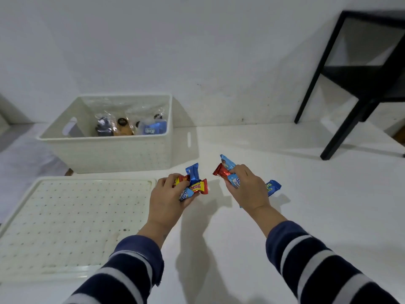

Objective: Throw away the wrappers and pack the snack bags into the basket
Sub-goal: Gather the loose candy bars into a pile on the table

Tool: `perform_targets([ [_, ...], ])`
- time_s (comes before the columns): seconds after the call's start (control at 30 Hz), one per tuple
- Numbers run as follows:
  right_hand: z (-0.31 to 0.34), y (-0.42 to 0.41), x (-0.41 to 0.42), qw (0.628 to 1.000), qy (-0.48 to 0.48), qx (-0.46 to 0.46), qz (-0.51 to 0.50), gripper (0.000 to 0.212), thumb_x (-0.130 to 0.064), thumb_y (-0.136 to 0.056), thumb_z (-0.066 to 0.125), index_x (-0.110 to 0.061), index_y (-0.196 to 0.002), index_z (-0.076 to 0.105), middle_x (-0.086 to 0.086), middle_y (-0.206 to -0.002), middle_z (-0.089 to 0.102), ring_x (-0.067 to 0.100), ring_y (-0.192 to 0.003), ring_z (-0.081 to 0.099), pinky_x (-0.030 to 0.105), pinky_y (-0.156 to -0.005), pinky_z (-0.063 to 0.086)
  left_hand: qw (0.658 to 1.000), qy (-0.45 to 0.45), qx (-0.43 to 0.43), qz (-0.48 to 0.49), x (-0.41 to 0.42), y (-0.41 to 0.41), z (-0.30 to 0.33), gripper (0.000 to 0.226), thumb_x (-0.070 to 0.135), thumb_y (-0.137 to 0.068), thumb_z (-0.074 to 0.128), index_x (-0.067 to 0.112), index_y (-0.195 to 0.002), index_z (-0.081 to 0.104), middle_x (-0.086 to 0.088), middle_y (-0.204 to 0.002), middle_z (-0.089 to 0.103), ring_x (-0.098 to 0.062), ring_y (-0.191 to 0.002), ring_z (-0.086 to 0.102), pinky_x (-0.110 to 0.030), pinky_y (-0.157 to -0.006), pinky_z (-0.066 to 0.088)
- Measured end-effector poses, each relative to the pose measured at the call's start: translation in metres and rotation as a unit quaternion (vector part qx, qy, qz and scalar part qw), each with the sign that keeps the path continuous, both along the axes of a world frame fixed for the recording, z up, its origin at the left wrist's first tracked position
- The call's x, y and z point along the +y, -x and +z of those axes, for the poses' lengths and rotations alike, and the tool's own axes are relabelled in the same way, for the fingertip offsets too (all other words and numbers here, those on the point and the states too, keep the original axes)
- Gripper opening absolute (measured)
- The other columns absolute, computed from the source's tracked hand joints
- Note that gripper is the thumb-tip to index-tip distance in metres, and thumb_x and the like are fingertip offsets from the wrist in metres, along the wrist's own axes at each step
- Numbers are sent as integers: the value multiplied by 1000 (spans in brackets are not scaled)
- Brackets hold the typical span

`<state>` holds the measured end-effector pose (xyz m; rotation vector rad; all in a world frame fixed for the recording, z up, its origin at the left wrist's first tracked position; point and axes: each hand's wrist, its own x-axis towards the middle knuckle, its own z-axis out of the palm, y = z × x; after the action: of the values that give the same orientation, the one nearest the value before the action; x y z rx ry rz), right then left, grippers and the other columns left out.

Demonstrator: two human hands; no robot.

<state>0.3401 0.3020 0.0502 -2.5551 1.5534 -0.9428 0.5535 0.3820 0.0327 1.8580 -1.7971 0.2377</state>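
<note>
We are clutching wrappers point(192, 185) in our left hand point(166, 200) and more in our right hand point(247, 189); we should be keeping both grips tight so nothing slips toward the basket point(105, 154).

I have one view only, from the head camera, so nothing is shared with a second one. It sits high and looks forward and down over the white surface point(285, 216), close enough that both striped sleeves fill the near edge. The wide lens bends the edges. The left hand point(168, 200) and right hand point(247, 189) sit mid-frame; the basket point(109, 154) lies far left, the wall beyond, a black frame point(341, 84) far right.
</note>
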Motion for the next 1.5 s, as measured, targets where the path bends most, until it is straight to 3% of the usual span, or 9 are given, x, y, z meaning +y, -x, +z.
perform_targets([
  [0.53,135,-202,-19,979,85,-116,143,29,-31,-81,70,-12,-97,58,3,-86,62,19,-66,60,25,-50,43,987,133,7,91,6,-181,137,41,51,-74,70,17,-97,71,-2,-104,64,-26,-85,58,-32,-63,48],
  [0.63,149,-264,-29,971,22,-191,141,26,-33,-80,70,-22,-89,49,-4,-80,58,13,-62,56,20,-50,40,985,121,78,90,-10,-234,150,41,50,-76,70,18,-102,70,0,-104,62,-22,-87,58,-34,-68,49],
  [0.77,157,-350,-48,933,-93,-322,135,29,-32,-79,73,-26,-88,46,-13,-75,58,-2,-62,62,11,-48,46,973,98,187,90,-45,-296,156,36,59,-76,63,31,-99,69,16,-95,56,0,-76,50,-8,-61,33],
  [0.87,146,-402,-69,881,-169,-433,93,28,-30,-77,74,-22,-86,48,-6,-74,61,-3,-57,59,7,-45,42,949,37,298,99,-74,-330,149,34,68,-74,56,37,-87,64,17,-78,57,3,-68,54,-15,-54,34],
  [1.0,108,-440,-92,828,-304,-472,2,28,-33,-76,73,-22,-87,50,10,-87,64,13,-65,60,25,-54,49,911,-87,393,91,-105,-362,116,51,69,-74,56,28,-102,67,11,-85,69,-10,-78,64,-30,-68,52],
  [1.13,70,-451,-102,813,-430,-385,-72,46,-39,-80,69,-15,-113,49,5,-102,58,16,-80,55,27,-64,45,907,-173,357,138,-122,-376,85,44,68,-78,53,29,-97,61,11,-75,61,-12,-73,59,-26,-62,46],
  [1.27,57,-459,-111,808,-512,-280,-81,61,-45,-85,61,-12,-133,42,10,-131,50,26,-113,50,34,-82,42,893,-281,322,141,-137,-382,70,54,63,-80,54,15,-102,64,-4,-97,67,-23,-91,62,-37,-86,52],
  [1.37,60,-462,-113,813,-538,-211,-69,71,-57,-83,57,-14,-137,41,9,-137,47,28,-120,47,36,-89,41,897,-304,284,147,-144,-382,71,55,64,-78,57,15,-103,62,-3,-107,66,-23,-94,60,-31,-80,49],
  [1.5,73,-461,-111,819,-548,-167,-39,82,-71,-85,35,-16,-146,29,9,-151,31,31,-136,32,44,-107,31,898,-319,274,128,-143,-379,73,32,54,-83,58,22,-90,58,5,-86,63,-17,-82,58,-28,-70,45],
])
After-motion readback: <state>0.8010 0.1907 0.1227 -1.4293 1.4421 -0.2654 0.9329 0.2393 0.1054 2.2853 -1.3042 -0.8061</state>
